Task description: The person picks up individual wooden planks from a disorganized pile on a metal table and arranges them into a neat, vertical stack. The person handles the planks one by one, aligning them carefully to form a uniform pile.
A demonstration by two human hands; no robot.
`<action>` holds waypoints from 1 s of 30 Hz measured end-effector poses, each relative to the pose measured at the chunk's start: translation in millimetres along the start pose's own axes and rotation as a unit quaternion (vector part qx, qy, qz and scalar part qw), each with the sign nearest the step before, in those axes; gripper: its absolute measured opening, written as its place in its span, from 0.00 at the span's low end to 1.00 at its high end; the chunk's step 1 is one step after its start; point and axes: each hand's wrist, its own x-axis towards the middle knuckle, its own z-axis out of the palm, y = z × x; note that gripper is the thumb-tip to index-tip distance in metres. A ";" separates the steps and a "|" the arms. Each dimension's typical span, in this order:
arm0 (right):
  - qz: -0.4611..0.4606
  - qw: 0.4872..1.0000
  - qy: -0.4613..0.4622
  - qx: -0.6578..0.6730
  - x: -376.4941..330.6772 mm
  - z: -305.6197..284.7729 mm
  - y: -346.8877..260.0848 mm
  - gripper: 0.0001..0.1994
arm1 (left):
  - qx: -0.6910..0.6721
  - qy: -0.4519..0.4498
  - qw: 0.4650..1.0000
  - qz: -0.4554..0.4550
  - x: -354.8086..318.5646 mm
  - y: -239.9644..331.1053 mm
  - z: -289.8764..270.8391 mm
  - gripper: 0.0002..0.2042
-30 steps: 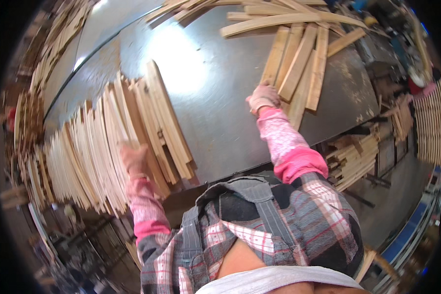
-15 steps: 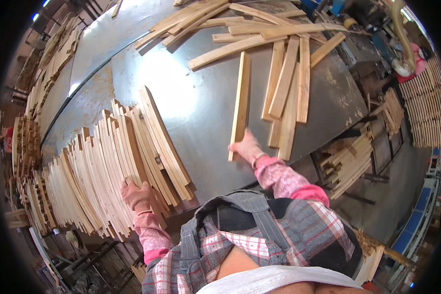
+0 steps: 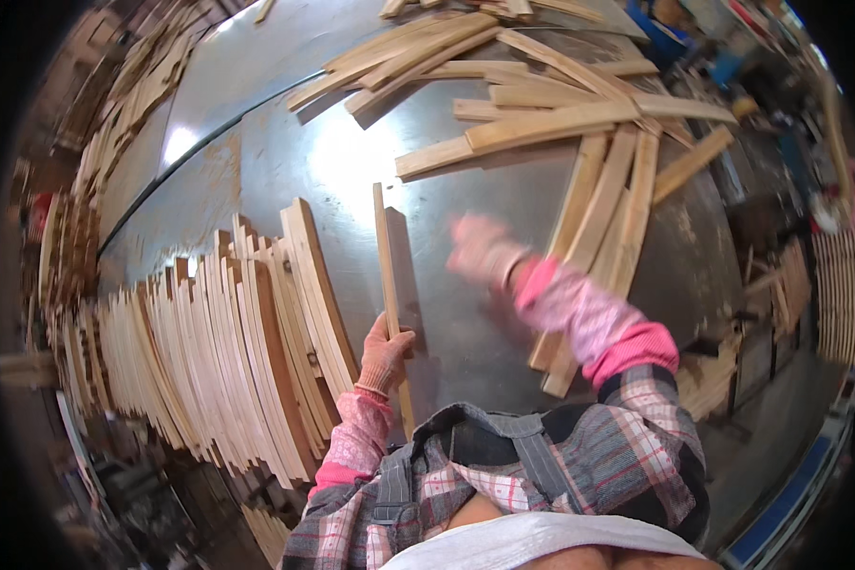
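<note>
Nearest, the left hand (image 3: 386, 353), in a pink glove, has its grip clamped around the lower part of a single wooden slat (image 3: 388, 275), which stands on edge on the metal bench (image 3: 256, 180) with its length running away from the person. This is the change: half a second ago the right hand held that slat, further right, while the left hand rested on the row of standing slats (image 3: 218, 361). The slat has passed from right to left and now sits just beside the right end of that row, apart from its last piece, so it looks about to join the row.

The right hand (image 3: 484, 252) has let go and is swinging out over the bench toward the loose pile of slats (image 3: 579, 142) at the far right. It is smeared by motion; I cannot tell whether its fingers are spread or curled, though nothing shows in it.

The near end of the held slat drops behind the person's checked shirt (image 3: 541, 475). The row's left end bends into the dark rim, and further stacks of wood along the far left are too blurred to count.
</note>
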 end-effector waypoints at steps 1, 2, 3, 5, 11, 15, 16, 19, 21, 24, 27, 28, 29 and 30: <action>-0.023 0.989 0.119 -0.087 43.6 -17.9 44.6 0.21 | -0.007 0.019 1.000 0.012 6.6 2.9 3.2 0.18; -0.037 0.968 0.179 -0.170 79.3 -44.7 72.6 0.25 | -0.080 0.027 0.996 0.030 19.2 -6.8 -3.8 0.21; 0.036 0.957 0.134 -0.256 117.6 -63.5 124.3 0.27 | -0.078 0.043 0.996 0.026 30.8 -1.3 5.5 0.22; -0.029 0.953 0.166 -0.252 150.3 -91.6 156.1 0.25 | -0.088 0.117 0.989 0.017 37.8 0.5 3.5 0.23; 0.050 0.946 0.006 -0.320 198.2 -79.2 200.6 0.26 | -0.136 0.133 0.981 0.031 53.1 -12.3 4.4 0.29; -0.035 0.984 -0.137 -0.106 170.0 -86.6 84.6 0.38 | -0.155 0.177 0.972 0.005 48.0 -6.8 12.2 0.22; -0.038 0.986 -0.163 0.007 170.5 -75.1 82.7 0.35 | -0.165 0.168 0.972 0.002 53.9 -1.2 20.1 0.21; -0.024 0.923 -0.230 0.308 151.4 -5.1 43.7 0.32 | -0.001 0.174 0.985 0.017 62.8 6.0 27.6 0.22; -0.046 0.948 -0.177 0.262 138.8 45.6 20.5 0.33 | 0.217 0.180 0.957 0.064 73.9 35.4 42.8 0.26; -0.084 0.934 -0.175 0.301 137.7 82.4 0.9 0.33 | 0.387 0.238 0.891 -0.010 80.2 73.5 76.5 0.41; -0.099 0.900 -0.384 0.180 158.3 22.3 -14.0 0.35 | 0.394 0.289 0.872 -0.031 87.8 71.9 75.2 0.45; -0.143 0.924 -0.342 0.092 174.9 3.7 -13.3 0.34 | 0.396 0.313 0.863 -0.020 92.3 64.3 77.7 0.44; -0.114 0.948 -0.295 0.046 199.0 -14.1 -15.0 0.31 | 0.398 0.337 0.853 -0.008 97.1 58.8 80.5 0.43; -0.098 0.983 -0.142 0.058 237.3 -6.1 2.3 0.27 | 0.402 0.319 0.858 -0.019 100.2 69.9 88.6 0.45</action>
